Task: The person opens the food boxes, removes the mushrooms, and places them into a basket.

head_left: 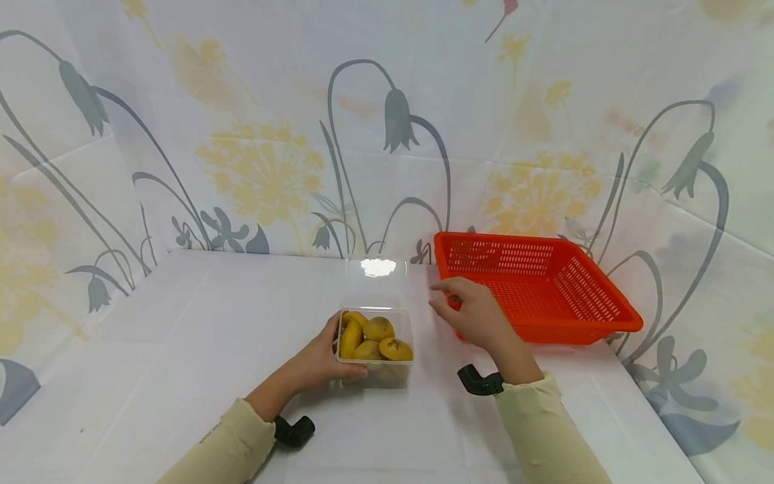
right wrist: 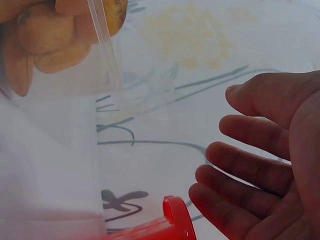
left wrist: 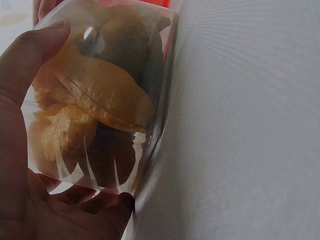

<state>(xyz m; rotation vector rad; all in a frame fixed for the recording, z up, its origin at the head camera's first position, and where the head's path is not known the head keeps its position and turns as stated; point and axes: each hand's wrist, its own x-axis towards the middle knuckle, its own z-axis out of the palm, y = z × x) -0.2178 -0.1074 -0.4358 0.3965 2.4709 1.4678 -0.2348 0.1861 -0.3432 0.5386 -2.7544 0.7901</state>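
Now grips a clear plastic box [head_left: 393, 376] with the left hand [head_left: 317, 359], fingers curled round its left side and thumb along the near wall, at the middle of the white tabletop [head_left: 211, 336]. Within the box, shows yellow fruit [head_left: 379, 328] heaped near the rim, with a clear lid [head_left: 376, 289] raised behind. To the right, holds the right hand [head_left: 474, 314] by the left end of a red basket [head_left: 544, 334], fingers loosely bent and a little apart, thumb separate, gripping nothing; cannot tell whether touching the basket.
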